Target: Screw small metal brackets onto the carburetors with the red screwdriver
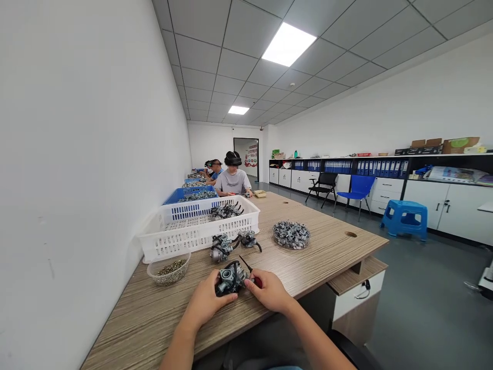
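Gripping the carburetor (230, 278) w/ the left hand (206, 300) near the front edge of the desk (327, 246), right hand (269, 292) clenched on a screwdriver (250, 272), it looks like heavy, stiff cast metal, so prob best held by the main body, not the hose.

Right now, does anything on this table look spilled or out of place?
Nothing stands out. Screws sit inside the bowl, parts inside the dish, none spilled. Two carburetors lie before the basket; the left hand holds a third carburetor, the right hand a screwdriver.
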{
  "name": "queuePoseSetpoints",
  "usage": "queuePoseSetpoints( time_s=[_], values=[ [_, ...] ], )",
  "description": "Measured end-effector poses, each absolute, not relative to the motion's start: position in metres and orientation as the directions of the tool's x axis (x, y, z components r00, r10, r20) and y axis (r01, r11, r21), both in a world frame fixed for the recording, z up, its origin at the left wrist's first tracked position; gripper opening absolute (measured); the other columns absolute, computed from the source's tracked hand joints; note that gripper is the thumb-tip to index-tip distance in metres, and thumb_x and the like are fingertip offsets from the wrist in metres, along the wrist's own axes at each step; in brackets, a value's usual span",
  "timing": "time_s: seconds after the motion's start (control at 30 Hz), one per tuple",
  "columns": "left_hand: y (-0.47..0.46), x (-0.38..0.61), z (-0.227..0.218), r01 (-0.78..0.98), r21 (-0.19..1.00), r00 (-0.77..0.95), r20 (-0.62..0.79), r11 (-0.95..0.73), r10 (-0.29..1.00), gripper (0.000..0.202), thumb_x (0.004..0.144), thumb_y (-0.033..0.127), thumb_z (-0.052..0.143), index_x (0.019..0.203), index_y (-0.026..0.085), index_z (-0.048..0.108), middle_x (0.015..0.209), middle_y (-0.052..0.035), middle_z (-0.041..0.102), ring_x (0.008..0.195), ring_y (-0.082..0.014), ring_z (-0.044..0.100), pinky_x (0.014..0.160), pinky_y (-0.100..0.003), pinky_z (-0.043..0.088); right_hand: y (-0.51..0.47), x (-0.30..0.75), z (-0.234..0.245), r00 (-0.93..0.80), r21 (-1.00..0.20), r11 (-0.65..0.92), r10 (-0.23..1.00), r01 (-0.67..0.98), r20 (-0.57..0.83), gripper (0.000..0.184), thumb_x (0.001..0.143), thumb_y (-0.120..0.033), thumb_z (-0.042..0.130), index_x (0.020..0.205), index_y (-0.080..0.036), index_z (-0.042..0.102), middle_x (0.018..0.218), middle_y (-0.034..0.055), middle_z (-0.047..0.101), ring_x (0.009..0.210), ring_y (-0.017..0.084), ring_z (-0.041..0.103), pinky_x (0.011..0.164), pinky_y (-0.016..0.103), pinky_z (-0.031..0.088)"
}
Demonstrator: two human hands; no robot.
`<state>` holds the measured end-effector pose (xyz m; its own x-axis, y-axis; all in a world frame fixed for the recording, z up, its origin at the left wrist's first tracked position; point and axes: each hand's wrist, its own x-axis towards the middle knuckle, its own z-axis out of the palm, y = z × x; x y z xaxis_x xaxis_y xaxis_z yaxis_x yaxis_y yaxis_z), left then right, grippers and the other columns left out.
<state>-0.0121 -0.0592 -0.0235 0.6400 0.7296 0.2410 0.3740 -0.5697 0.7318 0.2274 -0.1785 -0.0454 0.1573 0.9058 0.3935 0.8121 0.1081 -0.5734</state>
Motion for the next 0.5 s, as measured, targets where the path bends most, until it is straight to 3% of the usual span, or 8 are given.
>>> queuePoseSetpoints(
  time_s=[0.2, 0.5],
  values=[
    [-0.0621, -0.0132, -0.0201, 0.359, 0.735, 0.646, 0.25, -0.576, 0.721, 0.058, 0.078, 0.056, 0.094, 0.12, 0.023, 0.071, 0.125, -0.0142, 0.088, 0.121, -0.0422, 0.08, 0.101, -0.045, 0.061, -0.1792, 0.2338, -0.0493, 0.123, -0.622, 0.176, 0.905, 0.763, 0.406, 0.037, 0.115, -0.053, 0.07, 0.104, -0.018, 0.073, 0.093, 0.0002, 0.072, 0.081, 0.018, 0.07, 0.079, 0.035, 0.062],
    [-0.0588, -0.0106, -0.0244, 0.343, 0.754, 0.648, 0.243, -0.561, 0.722, 0.06, 0.078, 0.057, 0.093, 0.123, 0.022, 0.073, 0.127, -0.0153, 0.088, 0.123, -0.0413, 0.081, 0.104, -0.044, 0.061, -0.178, 0.2343, -0.0526, 0.126, -0.614, 0.183, 0.897, 0.767, 0.424, 0.03, 0.116, -0.047, 0.072, 0.108, -0.017, 0.075, 0.1, 0.0019, 0.076, 0.089, 0.02, 0.075, 0.086, 0.039, 0.065]
  ],
)
